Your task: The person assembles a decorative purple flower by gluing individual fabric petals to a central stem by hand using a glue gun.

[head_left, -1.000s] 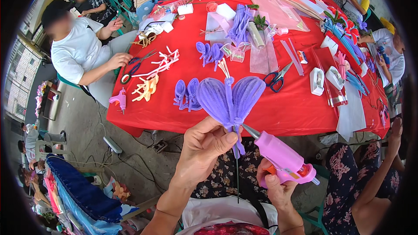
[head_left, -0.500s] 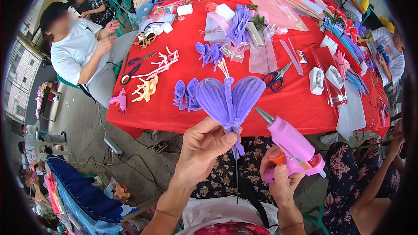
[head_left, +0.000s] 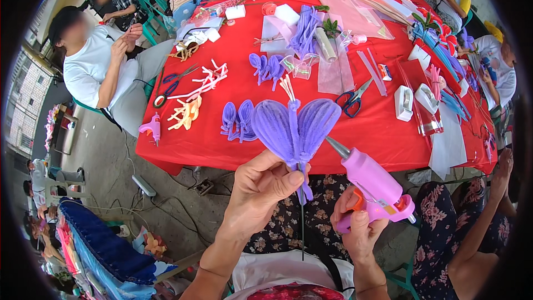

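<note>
Between thumb and fingers, my left hand [head_left: 266,186] pinches a purple pipe-cleaner flower [head_left: 294,130] by its base. Two wide petals spread from it, pale stamen tips [head_left: 287,87] stick up between them, and a thin dark stem [head_left: 302,233] hangs below. My right hand [head_left: 358,225] grips a pink glue gun [head_left: 375,183] with an orange trigger. Its metal nozzle [head_left: 337,147] points up and left, close to the right petal; whether it touches I cannot tell. Beyond the flower, looped purple petal pieces [head_left: 239,121] and another purple petal bunch [head_left: 267,69] lie on the table.
Blue-handled scissors [head_left: 352,100] and tape dispensers [head_left: 403,104] lie right on the red-covered table [head_left: 205,147]. Left are dark scissors [head_left: 169,86], a smaller pink glue gun [head_left: 151,128] and pale pipe cleaners [head_left: 186,114]. A person [head_left: 100,61] sits at left. Cables [head_left: 177,205] cross the floor.
The flower and the left hand have shifted very slightly to the right. The glue gun stays nearly in place. At left, the seated person's hands have come up closer together.
</note>
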Action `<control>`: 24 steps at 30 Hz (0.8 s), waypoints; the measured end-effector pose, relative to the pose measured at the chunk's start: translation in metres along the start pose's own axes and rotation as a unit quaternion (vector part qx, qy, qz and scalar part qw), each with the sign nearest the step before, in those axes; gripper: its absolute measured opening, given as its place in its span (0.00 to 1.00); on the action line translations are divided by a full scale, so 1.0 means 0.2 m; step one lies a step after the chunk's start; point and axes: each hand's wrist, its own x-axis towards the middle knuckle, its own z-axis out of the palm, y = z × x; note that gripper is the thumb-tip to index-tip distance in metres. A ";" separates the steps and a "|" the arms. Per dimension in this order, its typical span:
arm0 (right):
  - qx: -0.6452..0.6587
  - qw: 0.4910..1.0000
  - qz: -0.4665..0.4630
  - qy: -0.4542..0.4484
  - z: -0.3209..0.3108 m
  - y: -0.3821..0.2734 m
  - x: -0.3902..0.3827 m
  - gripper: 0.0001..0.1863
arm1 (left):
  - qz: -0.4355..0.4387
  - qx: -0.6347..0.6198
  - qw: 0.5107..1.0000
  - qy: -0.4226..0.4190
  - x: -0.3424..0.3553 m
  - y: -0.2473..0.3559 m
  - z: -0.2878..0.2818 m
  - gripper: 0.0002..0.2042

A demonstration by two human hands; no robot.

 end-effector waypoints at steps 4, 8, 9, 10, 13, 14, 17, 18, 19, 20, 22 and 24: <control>-0.031 0.999 0.009 -0.007 -0.01 0.00 0.00 0.18 | -0.003 0.002 1.000 -0.005 0.00 0.00 -0.01 0.14; -0.029 0.999 0.012 -0.014 -0.01 0.00 0.00 0.18 | -0.002 0.006 1.000 -0.004 0.00 0.00 0.00 0.14; -0.030 0.999 0.014 -0.016 -0.01 0.00 0.00 0.18 | -0.002 0.007 1.000 -0.005 0.00 0.00 0.00 0.14; -0.032 0.999 0.015 -0.018 -0.01 0.00 0.00 0.18 | -0.002 0.008 1.000 -0.007 0.00 0.00 0.00 0.14; -0.032 0.999 0.011 -0.022 -0.01 0.00 0.00 0.17 | 0.001 0.010 1.000 -0.008 0.00 0.00 0.00 0.14; -0.031 0.999 0.009 -0.024 -0.01 0.00 0.00 0.17 | 0.003 0.009 1.000 -0.008 0.00 0.00 0.00 0.14; -0.032 0.999 0.010 -0.031 -0.01 0.00 -0.01 0.17 | 0.005 0.006 1.000 -0.004 0.00 -0.01 0.00 0.14; -0.040 0.999 0.004 -0.031 -0.02 0.01 -0.01 0.18 | 0.005 0.006 1.000 -0.002 0.00 -0.01 0.00 0.14; -0.047 0.998 -0.001 -0.031 -0.03 0.01 -0.01 0.19 | 0.005 0.006 1.000 0.001 0.00 -0.01 0.00 0.15; -0.054 0.998 -0.007 -0.032 -0.03 0.02 -0.01 0.19 | 0.004 0.005 1.000 0.001 0.00 -0.01 0.00 0.15; -0.055 0.998 -0.004 -0.018 -0.01 0.01 -0.02 0.21 | 0.002 0.002 1.000 0.002 0.00 -0.01 0.01 0.15; -0.059 0.998 -0.005 -0.013 0.00 0.01 -0.02 0.22 | 0.004 0.004 1.000 0.000 0.01 -0.01 0.00 0.15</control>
